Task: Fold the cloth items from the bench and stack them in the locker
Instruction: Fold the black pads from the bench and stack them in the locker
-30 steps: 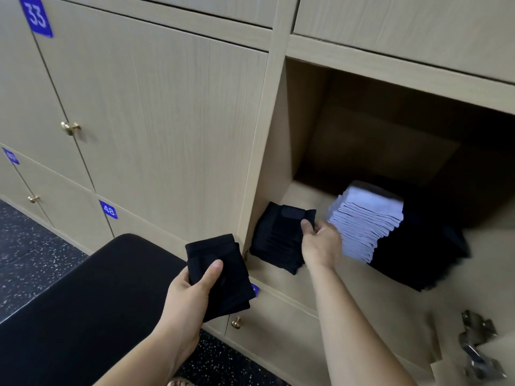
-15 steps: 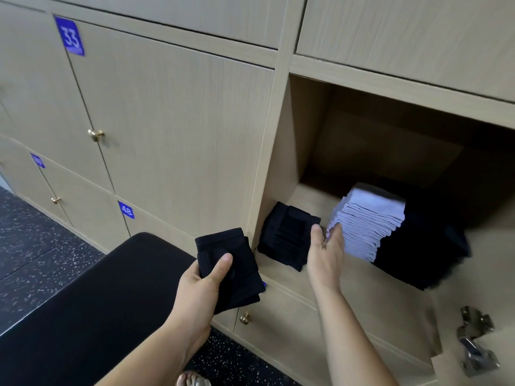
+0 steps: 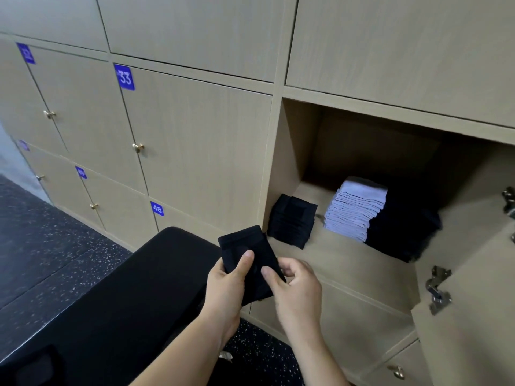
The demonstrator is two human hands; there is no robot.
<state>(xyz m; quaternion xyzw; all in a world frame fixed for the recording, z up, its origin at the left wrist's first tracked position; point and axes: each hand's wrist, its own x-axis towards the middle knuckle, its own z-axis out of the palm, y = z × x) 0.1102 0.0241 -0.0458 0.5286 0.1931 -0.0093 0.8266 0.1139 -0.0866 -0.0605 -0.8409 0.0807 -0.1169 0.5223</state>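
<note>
Head view: left hand (image 3: pixel 225 285) grips the folded black cloth (image 3: pixel 242 240) (thumb on top), right hand (image 3: pixel 295 288) pinching its right edge.

Locker doors (image 3: pixel 200 151): pale wood-grain board, smooth, matt.
Open locker (image 3: pixel 362 151): the same pale board inside, matt.
Door knobs (image 3: pixel 137 147): brass-coloured metal, polished, glinting.
Number plates (image 3: pixel 124 77): blue, smooth, slight sheen; material unclear.
Hinge (image 3: pixel 439 289): silvery metal, shiny.
Folded cloth (image 3: pixel 250 252): black fabric, matt, soft-looking.
Black stack (image 3: pixel 291 220): matt black fabric, layered edges.
Pale stack (image 3: pixel 356 207): light grey-lilac cloth, matt.
Dark pile (image 3: pixel 401 232): black cloth, matt.
Table (image 3: pixel 125 296): black padded top, smooth, dull.
Floor (image 3: pixel 41 240): dark, white-flecked, grainy, matt.
</note>
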